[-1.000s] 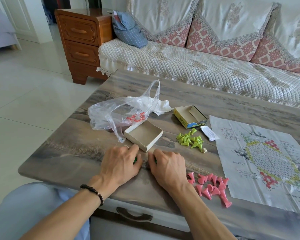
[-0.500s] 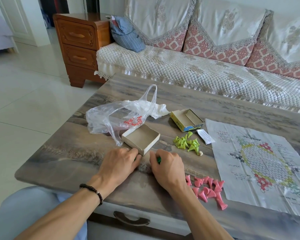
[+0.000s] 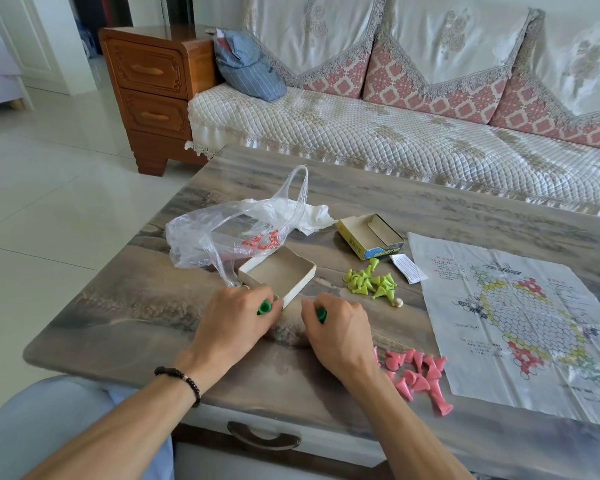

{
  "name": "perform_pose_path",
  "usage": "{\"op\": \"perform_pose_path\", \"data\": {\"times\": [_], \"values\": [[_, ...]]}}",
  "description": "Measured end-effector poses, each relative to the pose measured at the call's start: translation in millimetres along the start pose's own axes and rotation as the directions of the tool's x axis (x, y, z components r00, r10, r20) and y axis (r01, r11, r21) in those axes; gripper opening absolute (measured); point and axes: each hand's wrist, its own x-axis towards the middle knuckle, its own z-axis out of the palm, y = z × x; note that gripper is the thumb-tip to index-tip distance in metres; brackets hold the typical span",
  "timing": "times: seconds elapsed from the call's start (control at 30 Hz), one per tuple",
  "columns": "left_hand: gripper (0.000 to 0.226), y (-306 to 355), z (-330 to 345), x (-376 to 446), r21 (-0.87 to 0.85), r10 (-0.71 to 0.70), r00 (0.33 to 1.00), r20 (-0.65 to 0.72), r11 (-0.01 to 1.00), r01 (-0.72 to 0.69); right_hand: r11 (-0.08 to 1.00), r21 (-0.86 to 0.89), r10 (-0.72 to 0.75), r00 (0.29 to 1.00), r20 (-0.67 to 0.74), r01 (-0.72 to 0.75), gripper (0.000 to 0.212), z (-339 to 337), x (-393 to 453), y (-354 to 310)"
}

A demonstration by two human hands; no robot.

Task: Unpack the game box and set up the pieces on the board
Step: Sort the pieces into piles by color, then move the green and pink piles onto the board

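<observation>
Both hands rest on the near part of the desk [image 3: 125, 306]. The left hand [image 3: 236, 323] has its fingers curled round a dark green game piece [image 3: 264, 308], which shows at the fingertips. The right hand [image 3: 336, 327] likewise grips a second dark green piece [image 3: 321, 315] in curled fingers. Just beyond the left hand lies the open box tray [image 3: 281, 273], its near corner touching or almost touching that hand. A clear plastic bag [image 3: 222, 237] lies behind the tray, overlapping its far edge. The yellow box sleeve [image 3: 371, 237] lies farther right, open. A cluster of light green pieces [image 3: 369, 282] lies between tray and paper board [image 3: 513, 317]. The board lies flat at the right. Pink pieces [image 3: 418, 375] lie in a heap beside the right wrist, at the board's near left edge. A small folded slip [image 3: 407, 268] lies near the board's far left corner.
</observation>
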Motion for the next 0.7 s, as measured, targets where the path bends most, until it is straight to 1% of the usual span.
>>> {"op": "perform_pose_path", "data": {"times": [0.17, 0.33, 0.5, 0.63, 0.7], "values": [[0.034, 18, -2, 17, -0.109, -0.116, 0.991, -0.059, 0.988, 0.110, 1.000, 0.019, 0.001, 0.999, -0.043, 0.000, 0.044, -10, 6, 2], [0.038, 43, 13, 38, -0.211, -0.133, 0.991, 0.012, 0.969, 0.132, 0.999, 0.034, 0.009, 0.994, -0.104, -0.006, 0.045, -41, 20, 10], [0.034, 78, 40, 63, -0.263, -0.090, 0.993, 0.069, 0.959, 0.106, 0.993, 0.053, 0.111, 0.976, -0.186, -0.102, 0.048, -80, 43, 45], [0.035, 114, 71, 86, -0.325, -0.075, 0.991, 0.110, 0.939, 0.108, 0.969, 0.078, 0.248, 0.942, -0.228, -0.236, 0.050, -111, 57, 89], [0.034, 129, 89, 102, -0.360, -0.086, 0.986, 0.142, 0.923, 0.133, 0.951, 0.094, 0.310, 0.920, -0.241, -0.296, 0.049, -126, 65, 113]]}}
